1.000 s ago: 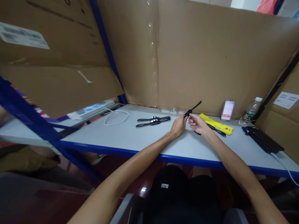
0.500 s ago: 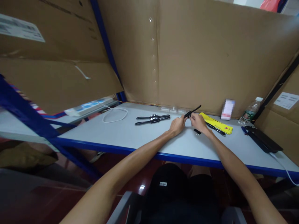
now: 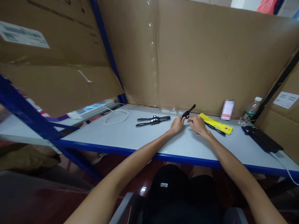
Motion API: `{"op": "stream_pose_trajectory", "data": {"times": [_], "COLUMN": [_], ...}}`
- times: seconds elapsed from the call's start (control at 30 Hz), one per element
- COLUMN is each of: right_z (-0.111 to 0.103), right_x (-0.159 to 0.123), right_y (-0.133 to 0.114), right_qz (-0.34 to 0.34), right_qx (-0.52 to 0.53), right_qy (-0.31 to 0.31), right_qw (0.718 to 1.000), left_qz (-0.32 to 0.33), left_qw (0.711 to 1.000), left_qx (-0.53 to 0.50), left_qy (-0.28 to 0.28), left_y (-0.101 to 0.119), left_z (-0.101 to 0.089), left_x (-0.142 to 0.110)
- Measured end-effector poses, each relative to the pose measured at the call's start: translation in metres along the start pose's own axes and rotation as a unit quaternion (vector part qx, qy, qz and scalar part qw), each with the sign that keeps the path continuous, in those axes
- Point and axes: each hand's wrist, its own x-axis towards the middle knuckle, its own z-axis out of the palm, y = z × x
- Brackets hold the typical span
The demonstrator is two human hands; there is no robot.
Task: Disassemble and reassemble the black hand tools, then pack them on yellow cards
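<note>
1. Head view: black tool (image 3: 192, 108) sat just past both hands, over the desk (image 3: 121, 137), long axis slanting away and rightward.
2. Left hand (image 3: 177, 125) was nearer, wrapped round its near end; right hand (image 3: 197, 125) curled beside it, couldn't tell if pinching anything.

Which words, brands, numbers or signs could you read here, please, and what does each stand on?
No text reads clearly; all are too small or blurred:
Yellow card: small dark print and red mark, unreadable.
Bottle: green label, characters unreadable.
Left cardboard: white label and dark print, blurred.
Right cardboard: white sheet, too small.
Dark clothing: white tag, unreadable.
Upright phone-like panel: pixelated.
</note>
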Motion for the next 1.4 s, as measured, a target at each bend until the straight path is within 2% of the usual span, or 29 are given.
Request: {"op": "stream_pose_trajectory", "data": {"times": [0.2,0.33,0.47,0.63,0.73,0.83,0.93,1.03,1.1,1.17,1.27,1.33,1.4], "right_z": [-0.004,0.0,0.004,0.0,0.001,0.003,0.004,0.004,0.004,0.006,0.009,0.01,0.009], "right_x": [0.0,0.001,0.004,0.003,0.002,0.003,0.005,0.006,0.006,0.007,0.008,0.008,0.007], "right_y": [-0.001,0.001,0.003,0.0,-0.001,0.001,0.005,0.006,0.007,0.006,0.007,0.007,0.008], "right_qz": [0.038,0.067,0.025,0.083,0.089,0.06,0.063,0.106,0.132,0.122,0.062,0.047,0.061], "right_qx": [0.002,0.007,0.066,0.049,0.024,0.05,0.091,0.09,0.085,0.115,0.203,0.212,0.169], "right_qy": [0.061,0.052,0.027,0.086,0.063,0.031,0.066,0.109,0.109,0.071,0.009,0.034,0.081], "right_qw": [0.997,0.996,0.997,0.992,0.994,0.996,0.992,0.984,0.982,0.983,0.977,0.975,0.98], "left_qz": [-0.002,-0.004,-0.01,-0.016,-0.017,-0.02,-0.021,-0.019,-0.019,-0.018,-0.011,-0.011,-0.015], "left_qw": [1.0,1.0,1.0,0.999,0.999,0.999,0.999,0.999,0.999,0.999,0.999,0.999,0.999], "left_qx": [0.009,0.017,0.021,0.034,0.038,0.039,0.039,0.036,0.033,0.033,0.032,0.032,0.033], "left_qy": [-0.01,-0.015,-0.018,-0.024,-0.027,-0.026,-0.023,-0.024,-0.024,-0.023,-0.026,-0.026,-0.026], "left_y": [0.001,0.003,0.005,0.007,0.008,0.008,0.009,0.008,0.007,0.006,0.006,0.006,0.007], "left_z": [0.0,-0.002,-0.003,-0.004,-0.005,-0.006,-0.006,-0.005,-0.004,-0.004,-0.004,-0.004,-0.005], "left_x": [0.0,-0.003,-0.006,-0.006,-0.007,-0.008,-0.008,-0.007,-0.006,-0.006,-0.006,-0.006,-0.007]}}
